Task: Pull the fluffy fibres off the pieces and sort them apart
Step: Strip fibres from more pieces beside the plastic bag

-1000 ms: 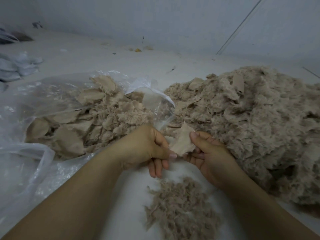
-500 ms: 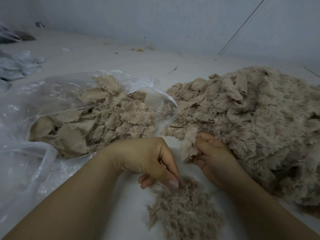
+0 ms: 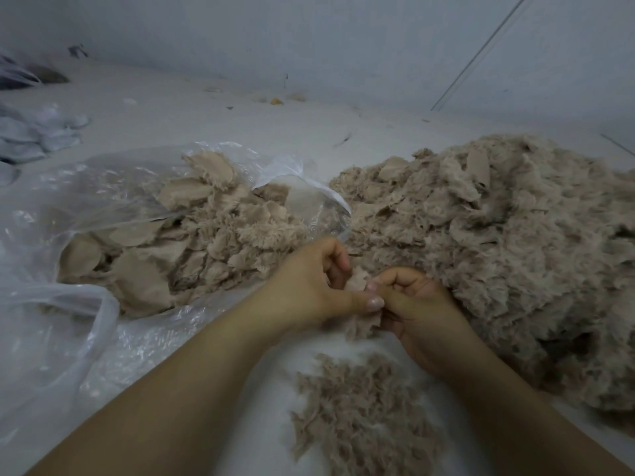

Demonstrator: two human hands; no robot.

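Note:
A small beige fluffy piece [image 3: 360, 326] is held between both hands at the centre. My left hand [image 3: 311, 286] pinches it with thumb and curled fingers. My right hand [image 3: 417, 307] grips it from the right, fingers curled. Most of the piece is hidden by the hands. Below them lies a small heap of loose pulled fibres [image 3: 360, 417]. A big pile of fluffy pieces [image 3: 498, 242] rises to the right. An open clear plastic bag [image 3: 82, 207] at the left holds beige pieces [image 3: 192, 245].
Everything lies on a pale surface [image 3: 240, 132] that meets a wall at the back. Grey-white cloth bits [image 3: 37, 132] sit at the far left. Small scraps [image 3: 275, 100] lie near the wall. The bag's loose plastic [image 3: 68, 338] spreads under my left forearm.
My left hand dropped to the loose fibre heap half a second ago, then rose back to the piece. Both hands now hold the piece together, closer than before.

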